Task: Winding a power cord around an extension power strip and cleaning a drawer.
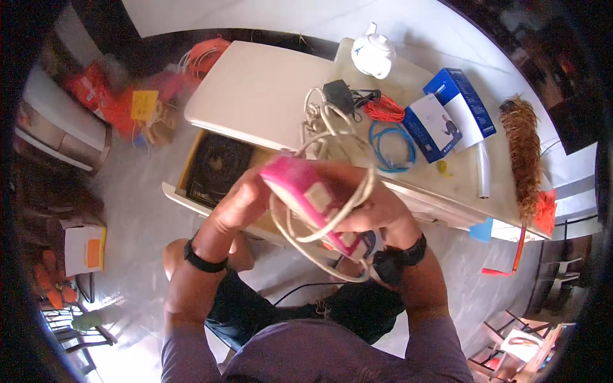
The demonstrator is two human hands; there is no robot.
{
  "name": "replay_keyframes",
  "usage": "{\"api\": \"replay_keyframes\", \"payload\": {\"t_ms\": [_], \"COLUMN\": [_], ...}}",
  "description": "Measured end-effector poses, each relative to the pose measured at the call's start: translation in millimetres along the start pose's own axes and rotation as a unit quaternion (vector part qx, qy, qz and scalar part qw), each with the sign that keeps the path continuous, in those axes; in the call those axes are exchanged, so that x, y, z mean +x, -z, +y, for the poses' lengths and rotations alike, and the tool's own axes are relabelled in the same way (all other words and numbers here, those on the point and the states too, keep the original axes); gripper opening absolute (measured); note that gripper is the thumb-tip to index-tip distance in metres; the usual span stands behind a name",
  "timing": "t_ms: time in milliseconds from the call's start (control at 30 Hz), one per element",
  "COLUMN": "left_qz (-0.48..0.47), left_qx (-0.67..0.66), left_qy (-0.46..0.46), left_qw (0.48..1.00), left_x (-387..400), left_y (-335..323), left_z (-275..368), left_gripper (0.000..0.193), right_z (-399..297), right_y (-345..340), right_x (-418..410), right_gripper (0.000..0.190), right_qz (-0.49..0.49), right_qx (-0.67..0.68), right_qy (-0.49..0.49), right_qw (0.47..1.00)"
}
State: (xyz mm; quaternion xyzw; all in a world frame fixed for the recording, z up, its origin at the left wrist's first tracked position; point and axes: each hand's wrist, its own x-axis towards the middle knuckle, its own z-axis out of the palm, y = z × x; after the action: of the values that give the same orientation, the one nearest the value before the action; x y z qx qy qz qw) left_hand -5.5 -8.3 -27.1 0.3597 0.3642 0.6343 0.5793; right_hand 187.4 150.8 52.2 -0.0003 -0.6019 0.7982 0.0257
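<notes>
My left hand (244, 196) grips the upper left end of a pink and white device, perhaps a power strip (306, 196), tilted and slightly blurred. My right hand (378, 208) holds its other side, with a looped whitish cable (330, 234) passing over the fingers. More of the cable rises in coils behind the hands, over the edge of the cabinet top. Below the hands an open drawer (184, 197) shows, with a dark object (218, 163) inside. Part of the drawer is hidden by my arms.
On the cabinet stand a white teapot (376, 53), a black adapter (338, 95), red cable (385, 109), blue cable (411, 153), blue-and-white boxes (431, 127), yellow tape (441, 167), a clear roll (483, 172) and a feather duster (519, 153). Red bags (122, 110) lie left.
</notes>
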Motion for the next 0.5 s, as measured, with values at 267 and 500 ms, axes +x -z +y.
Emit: {"api": "replay_keyframes", "payload": {"t_ms": [267,500], "left_qz": [0.035,0.103], "left_qx": [-0.037,-0.030], "left_qy": [0.024,-0.036], "left_qw": [0.998,0.994], "left_x": [-11.8,-11.5], "left_y": [8.0,-10.0], "left_z": [16.0,32.0], "left_gripper": [0.143,0.146], "right_z": [21.5,28.7], "right_y": [-6.2,-10.5], "right_x": [38.6,45.7], "right_gripper": [0.092,0.091], "right_qz": [-0.024,0.028], "right_qx": [-0.144,-0.103], "right_qy": [0.049,0.014], "right_qw": [0.988,0.994]}}
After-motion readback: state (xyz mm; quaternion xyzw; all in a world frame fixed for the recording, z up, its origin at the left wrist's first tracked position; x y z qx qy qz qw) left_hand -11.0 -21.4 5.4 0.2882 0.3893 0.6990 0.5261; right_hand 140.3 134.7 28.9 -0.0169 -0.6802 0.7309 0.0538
